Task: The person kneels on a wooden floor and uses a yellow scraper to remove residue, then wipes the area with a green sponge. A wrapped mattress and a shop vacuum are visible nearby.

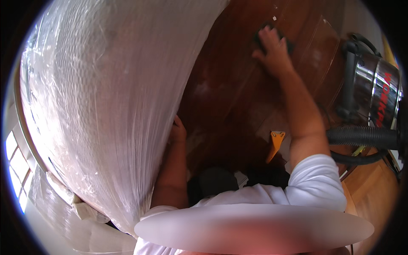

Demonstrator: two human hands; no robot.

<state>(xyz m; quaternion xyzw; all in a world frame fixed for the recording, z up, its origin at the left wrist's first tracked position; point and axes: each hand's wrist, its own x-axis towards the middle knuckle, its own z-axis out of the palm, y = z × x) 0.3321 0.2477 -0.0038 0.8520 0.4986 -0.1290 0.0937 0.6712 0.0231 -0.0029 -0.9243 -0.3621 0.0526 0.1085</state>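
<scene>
My right hand (273,52) lies over a dark green pad (289,46), likely a scouring pad, on a glossy reddish-brown wood floor (220,79). Its fingers are spread across the pad's top, slightly blurred, and they cover most of it. My left hand (179,130) is at the lower edge of a large bulky piece wrapped in clear plastic film (127,79). Some of its fingers are hidden there, so its hold is unclear. Between my forearms, nearer my body, an orange-yellow scraper (275,145) lies on a paler patch of floor.
A steel-and-black shop vacuum (371,86) stands at the right, with its ribbed black hose (363,137) running beside my right elbow. A small white scrap (274,18) lies beyond the pad. Light wood boards (366,181) show at lower right. The wrapped piece fills the left side.
</scene>
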